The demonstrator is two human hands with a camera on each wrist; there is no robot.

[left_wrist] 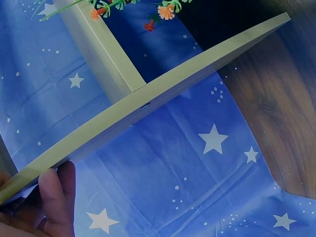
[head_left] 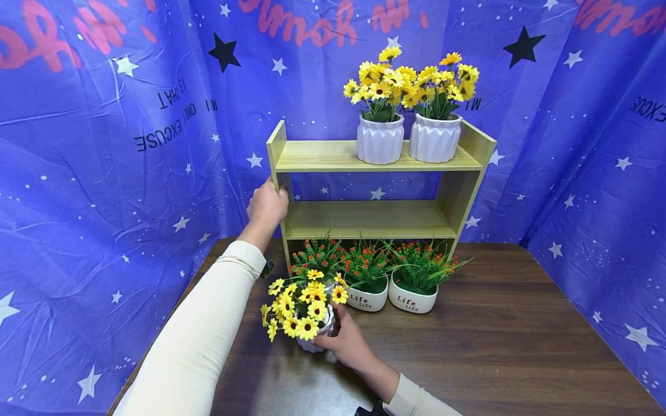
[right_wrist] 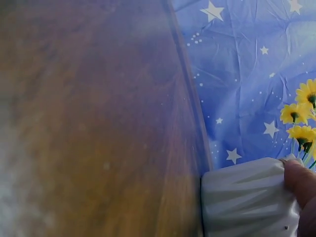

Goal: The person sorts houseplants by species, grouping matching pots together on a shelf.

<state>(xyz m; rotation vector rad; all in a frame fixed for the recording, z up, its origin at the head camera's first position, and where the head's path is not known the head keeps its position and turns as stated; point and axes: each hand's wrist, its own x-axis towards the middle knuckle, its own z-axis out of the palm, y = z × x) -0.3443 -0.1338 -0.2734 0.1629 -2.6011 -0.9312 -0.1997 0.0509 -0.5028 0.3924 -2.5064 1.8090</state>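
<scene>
My left hand (head_left: 267,205) grips the left side panel of a light wooden shelf (head_left: 319,155). In the left wrist view its fingers and thumb lie on both faces of that panel (left_wrist: 98,123). My right hand (head_left: 351,341) holds a white ribbed flowerpot (right_wrist: 247,200) of yellow daisies (head_left: 307,306) by its rim, low in front of the shelf's lower left. Thumb on the rim shows in the right wrist view; the far fingers are hidden. Whether the pot touches the table is hard to tell from the head view, but its base meets the tabletop in the right wrist view.
Two similar white pots (head_left: 380,141) of yellow flowers stand on the top shelf, towards the right. Below, white "Life" planters (head_left: 413,294) with red-flowered greenery stand in a row at the table level. The brown wooden table (head_left: 494,335) extends right; a blue starry cloth (head_left: 125,242) hangs around.
</scene>
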